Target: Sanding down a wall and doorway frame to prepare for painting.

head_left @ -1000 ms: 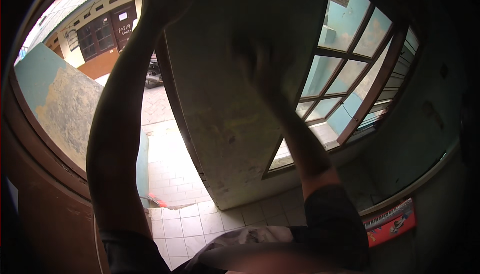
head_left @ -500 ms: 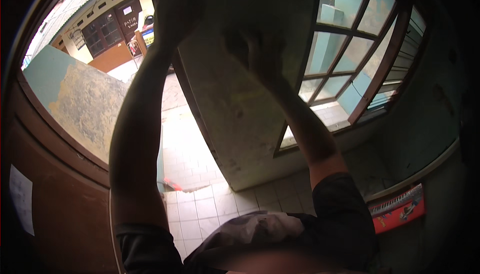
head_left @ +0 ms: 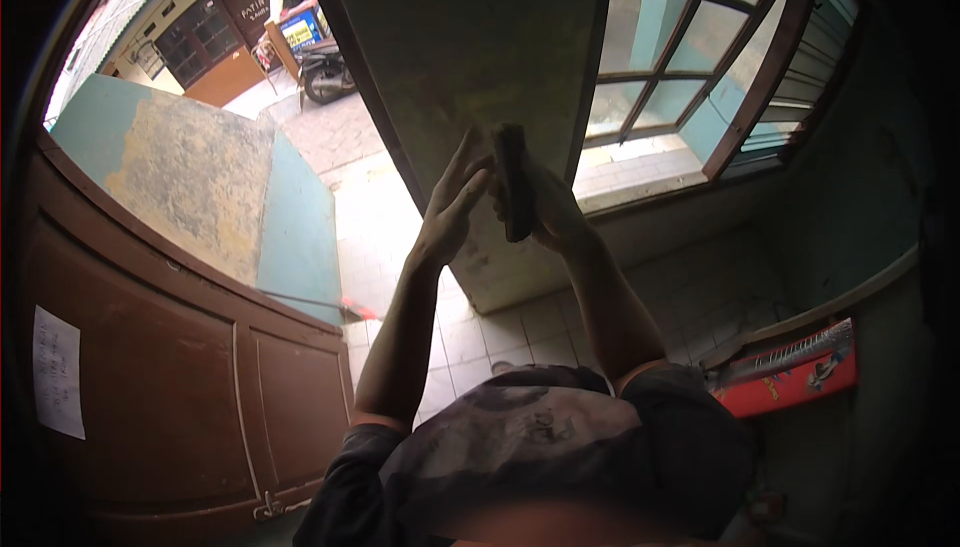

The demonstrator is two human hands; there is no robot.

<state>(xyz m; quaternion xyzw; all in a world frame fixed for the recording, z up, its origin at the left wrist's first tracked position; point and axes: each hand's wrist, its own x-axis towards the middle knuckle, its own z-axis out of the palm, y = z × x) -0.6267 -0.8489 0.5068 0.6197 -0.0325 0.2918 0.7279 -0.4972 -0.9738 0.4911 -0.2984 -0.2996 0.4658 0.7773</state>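
Note:
A dark, oblong block point(head_left: 514, 187) is gripped in my right hand point(head_left: 548, 209), its long side turned upright. Shade hides the block's exact kind. My left hand point(head_left: 453, 209) is just left of it, fingers stretched out and apart, with nothing seen in it. Both hands are in front of a narrow, shaded wall section point(head_left: 450, 57) between the doorway and the window. Its greenish surface has yellowish, blotchy patches.
A brown wooden door point(head_left: 150, 377) with a paper sheet point(head_left: 60, 372) stands open at left. Outside are a peeling low wall point(head_left: 190, 182) and a motorbike point(head_left: 328, 77). At right are a framed window point(head_left: 665, 37) and a red box point(head_left: 790, 377). White tiles point(head_left: 465, 352) cover the floor.
Both hands have come down from high on the wall section, closer to my body. The left hand has moved right, beside the block. My view has shifted, showing more of the door and motorbike.

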